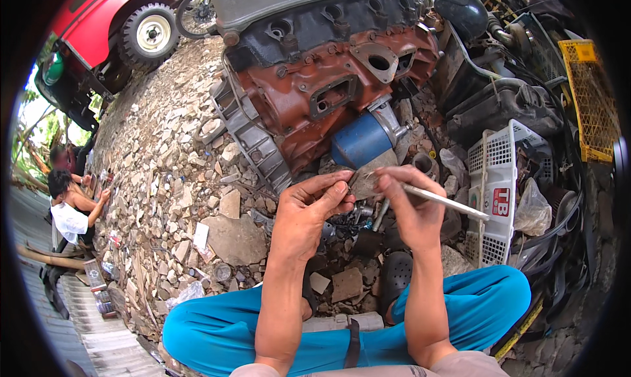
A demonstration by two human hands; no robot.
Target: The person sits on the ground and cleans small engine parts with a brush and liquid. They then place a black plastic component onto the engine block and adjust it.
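Note:
My right hand is closed round a long, slim, pale grey metal tool. Its flat end sticks out to the right, and the other end is hidden by my fingers. My left hand is just to its left, thumb and fingertips pinched together on something small and dark that I cannot make out. Directly beyond both hands stands a rust-red engine block with a black cylinder head. A blue oil filter is mounted on its near side, close above my fingertips.
Stones and rubble cover the ground. A white plastic crate with parts stands at right, beside a yellow crate and dark car parts. A red vehicle is at the far left. Two people sit at left.

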